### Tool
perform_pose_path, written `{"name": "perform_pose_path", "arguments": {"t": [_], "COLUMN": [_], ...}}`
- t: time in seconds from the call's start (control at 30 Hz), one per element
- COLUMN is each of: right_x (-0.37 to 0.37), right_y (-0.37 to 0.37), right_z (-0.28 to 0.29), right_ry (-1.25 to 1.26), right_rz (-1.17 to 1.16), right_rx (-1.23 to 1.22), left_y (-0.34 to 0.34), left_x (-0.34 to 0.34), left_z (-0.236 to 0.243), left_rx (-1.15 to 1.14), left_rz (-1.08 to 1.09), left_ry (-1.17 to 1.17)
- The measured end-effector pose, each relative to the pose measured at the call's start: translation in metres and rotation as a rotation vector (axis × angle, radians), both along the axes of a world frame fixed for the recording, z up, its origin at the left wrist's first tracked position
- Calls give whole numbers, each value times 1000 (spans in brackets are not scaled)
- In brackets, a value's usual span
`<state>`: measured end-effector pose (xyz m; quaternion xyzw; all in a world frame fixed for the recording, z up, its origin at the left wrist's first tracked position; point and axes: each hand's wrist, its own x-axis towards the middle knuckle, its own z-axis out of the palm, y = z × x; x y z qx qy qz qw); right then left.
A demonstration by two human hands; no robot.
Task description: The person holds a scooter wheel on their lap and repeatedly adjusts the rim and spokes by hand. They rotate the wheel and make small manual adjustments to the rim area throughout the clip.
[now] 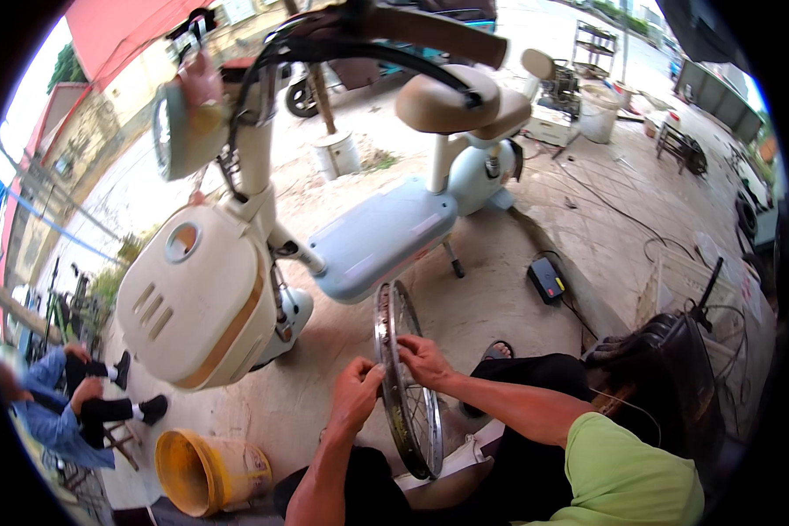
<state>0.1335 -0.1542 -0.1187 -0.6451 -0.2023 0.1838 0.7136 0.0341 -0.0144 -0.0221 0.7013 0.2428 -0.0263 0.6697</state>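
Rim [401,428], spoked and near-upright between the legs [535,421], sits with left hand [354,394] and right hand [424,361] each in a narrow pinching grip on opposite sides, likely stiff, fairly light, perhaps slick, best held by its edges.

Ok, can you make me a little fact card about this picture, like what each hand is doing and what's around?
Left hand: pinching the left side of a wheel rim
Right hand: touching the rim's right side; full grip hard to see
Wheel rim: metal, spoked, held on edge
Scooter: cream and pale blue, beyond the rim
Bucket: yellow, on the left
Small black box: on the ground, right of the scooter
Another person: seated at far left
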Motion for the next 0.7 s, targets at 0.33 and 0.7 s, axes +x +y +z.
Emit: {"name": "perform_pose_path", "arguments": {"t": [0.33, 0.7], "right_x": [-11, -14], "right_y": [-13, -6], "right_z": [18, 26], "right_ry": [-45, 137], "right_rz": [69, 236], "right_rx": [-72, 85], "left_y": [6, 11], "left_x": [-13, -7], "left_z": [-2, 24], "left_rx": [218, 527], "left_rz": [-185, -175], "left_ry": [-42, -165]}}
